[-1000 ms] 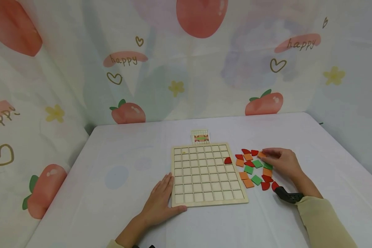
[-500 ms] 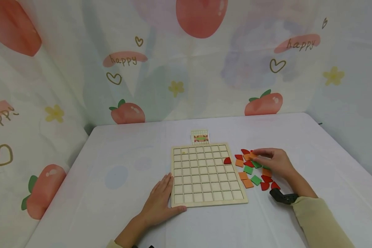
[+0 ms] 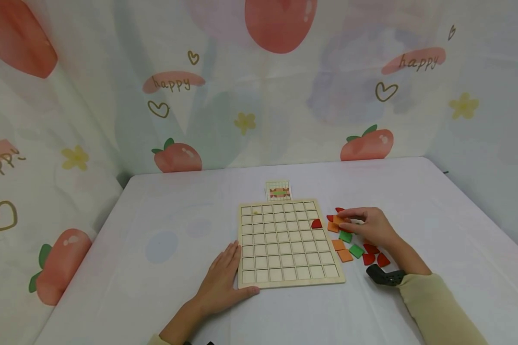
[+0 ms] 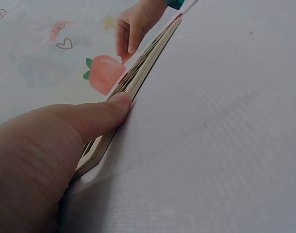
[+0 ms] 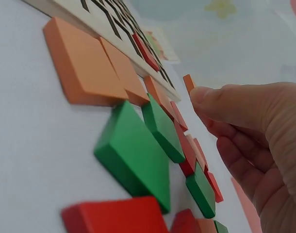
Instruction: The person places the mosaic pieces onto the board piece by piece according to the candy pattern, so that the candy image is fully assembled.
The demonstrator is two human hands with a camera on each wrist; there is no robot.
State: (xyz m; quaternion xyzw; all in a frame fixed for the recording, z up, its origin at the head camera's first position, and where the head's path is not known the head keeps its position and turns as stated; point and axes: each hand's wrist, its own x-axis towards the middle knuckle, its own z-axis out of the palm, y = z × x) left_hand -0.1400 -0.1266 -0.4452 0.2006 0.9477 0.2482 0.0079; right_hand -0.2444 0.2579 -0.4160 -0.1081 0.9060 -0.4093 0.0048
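My right hand (image 3: 369, 226) pinches an orange square tile (image 5: 188, 83) between thumb and fingertips, held above the loose pieces just right of the wooden grid board (image 3: 280, 261). One red quarter-round piece (image 3: 316, 224) sits in a right-column cell of the board, third row from the back. My left hand (image 3: 221, 280) rests at the board's near left corner, fingers straight along its left side. In the left wrist view the thumb (image 4: 102, 116) lies against the board's near edge. Under my right hand, part of the pile is hidden.
Green squares such as one tile (image 3: 356, 250), orange squares like another tile (image 3: 345, 255) and red rounded pieces (image 3: 383, 260) lie loose right of the board. Behind it lies a small card (image 3: 278, 191) printed with a coloured grid pattern. A patterned cloth (image 3: 276, 105) stands behind the table.
My right hand has picked up the orange tile from the back of the pile and carried it leftward toward the board. The left hand and the board stay in place.
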